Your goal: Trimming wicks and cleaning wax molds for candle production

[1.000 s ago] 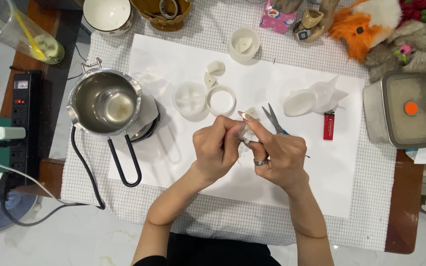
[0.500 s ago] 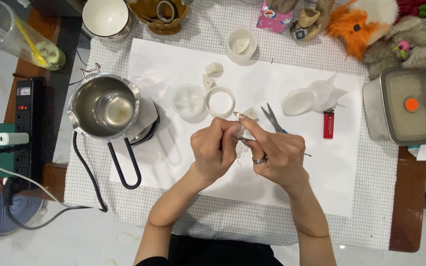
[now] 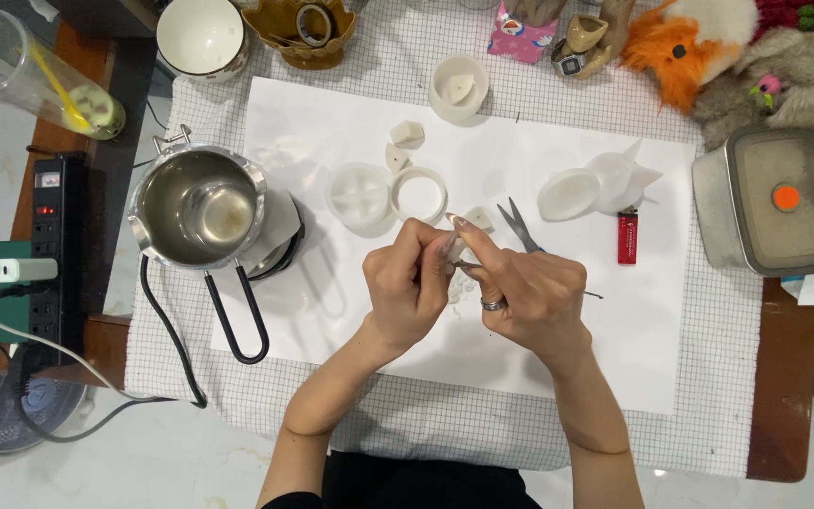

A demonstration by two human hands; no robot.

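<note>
My left hand (image 3: 407,287) and right hand (image 3: 529,297) meet over the large white paper sheet (image 3: 332,311) on the desk, fingers of both curled shut around a small whitish wax-like piece (image 3: 454,247) held between the two sets of fingertips, above the middle of the sheet; its exact shape is mostly hidden. A silver ring sits on my right hand. Grey metal scissors (image 3: 517,224) lie just beside my right fingers. Two round white moulds (image 3: 360,193) rest just beyond my hands. A red lighter (image 3: 626,238) lies to the right, and a steel melting pot with black loop handle (image 3: 202,207) stands to the left.
</note>
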